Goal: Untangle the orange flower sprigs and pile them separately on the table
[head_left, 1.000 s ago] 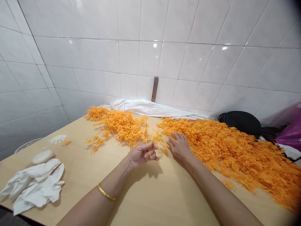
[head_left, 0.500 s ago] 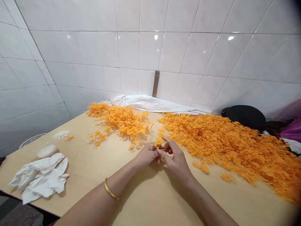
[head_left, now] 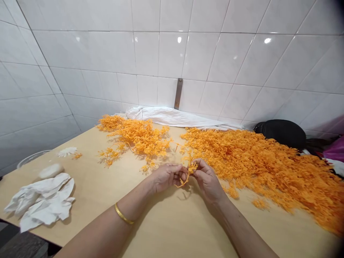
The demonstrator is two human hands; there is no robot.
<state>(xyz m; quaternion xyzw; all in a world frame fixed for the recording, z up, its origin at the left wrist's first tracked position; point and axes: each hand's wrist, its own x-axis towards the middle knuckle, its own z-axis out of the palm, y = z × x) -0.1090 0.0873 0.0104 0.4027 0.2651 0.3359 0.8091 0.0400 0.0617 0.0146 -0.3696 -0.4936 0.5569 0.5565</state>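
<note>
Between my two hands is an orange plastic flower sprig (head_left: 192,167) with a curved stem hanging down toward the left. My left hand (head_left: 168,177), with a gold bangle on its wrist, is closed with thumb and forefinger at the sprig's left side. My right hand (head_left: 208,179) pinches the same sprig from the right. A smaller heap of orange sprigs (head_left: 142,138) lies behind my left hand. The much larger orange pile (head_left: 258,161) spreads from behind my right hand to the table's right edge.
On the table's left lie a crumpled white cloth (head_left: 45,200), a white rounded object (head_left: 51,171), a white daisy-shaped piece (head_left: 67,152) and a small orange piece (head_left: 77,156). White fabric (head_left: 166,116) runs along the tiled wall. A black pouch (head_left: 281,133) sits at the back right.
My hands have moved slightly apart and turned, and the sprig's curved stem now shows below my fingers. The view has shifted slightly.
</note>
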